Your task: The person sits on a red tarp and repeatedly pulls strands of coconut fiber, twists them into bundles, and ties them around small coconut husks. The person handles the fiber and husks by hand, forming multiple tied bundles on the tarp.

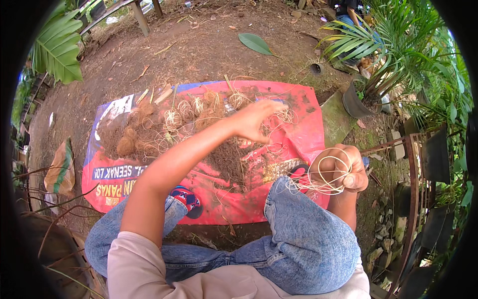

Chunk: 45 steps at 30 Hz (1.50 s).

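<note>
My left hand (256, 119) reaches over the red banner sheet (303, 97) with thumb and fingers spread apart. Just beyond its fingertips, and partly behind them, lies a loose tangle of pale thin strands (286, 116); whether the fingertips touch it I cannot tell. Above my right knee, my right hand (341, 169) is closed on a coil of thin pale twine (318, 187), pinched between thumb and fingers with loops hanging to the left. Left of my left hand, several string-wrapped bundles (173, 118) and a brown fibre ball (125, 146) sit among dark loose fibre (226, 162).
Bare soil (199, 45) surrounds the sheet, with a large green leaf (254, 43) on it. A potted palm (357, 99) and a rusty metal frame (411, 194) stand on the right. Another person (348, 15) is partly visible at the far right. A wooden bench (139, 17) stands far left.
</note>
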Each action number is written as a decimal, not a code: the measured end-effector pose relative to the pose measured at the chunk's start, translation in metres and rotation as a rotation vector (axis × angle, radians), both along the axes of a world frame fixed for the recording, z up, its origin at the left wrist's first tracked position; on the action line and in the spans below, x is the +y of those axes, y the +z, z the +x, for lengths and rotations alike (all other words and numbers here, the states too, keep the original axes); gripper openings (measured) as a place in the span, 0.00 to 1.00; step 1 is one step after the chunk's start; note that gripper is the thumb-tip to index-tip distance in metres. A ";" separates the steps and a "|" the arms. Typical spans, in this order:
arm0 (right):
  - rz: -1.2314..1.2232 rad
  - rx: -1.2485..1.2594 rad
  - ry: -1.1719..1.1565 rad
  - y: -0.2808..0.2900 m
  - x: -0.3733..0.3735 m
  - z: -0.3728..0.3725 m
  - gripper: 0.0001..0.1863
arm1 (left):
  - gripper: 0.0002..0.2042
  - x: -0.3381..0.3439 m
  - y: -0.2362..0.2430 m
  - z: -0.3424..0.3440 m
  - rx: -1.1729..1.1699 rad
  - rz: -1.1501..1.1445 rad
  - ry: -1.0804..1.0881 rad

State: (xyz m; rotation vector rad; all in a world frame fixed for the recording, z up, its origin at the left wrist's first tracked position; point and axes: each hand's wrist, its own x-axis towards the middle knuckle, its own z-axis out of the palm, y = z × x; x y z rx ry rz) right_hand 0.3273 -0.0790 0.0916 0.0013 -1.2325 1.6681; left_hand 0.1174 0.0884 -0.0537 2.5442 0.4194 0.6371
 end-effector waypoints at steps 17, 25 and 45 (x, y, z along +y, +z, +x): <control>-0.319 0.028 -1.553 -0.035 -0.006 0.125 0.07 | 0.16 -0.040 0.084 -0.088 -0.346 -0.579 0.305; -0.046 -0.861 -0.330 -0.079 0.030 -0.046 0.44 | 0.12 -0.100 0.181 -0.037 -0.758 -0.553 0.082; 0.071 0.395 -0.404 0.047 0.007 0.061 0.12 | 0.22 -0.166 -0.110 0.005 0.423 -0.902 -0.260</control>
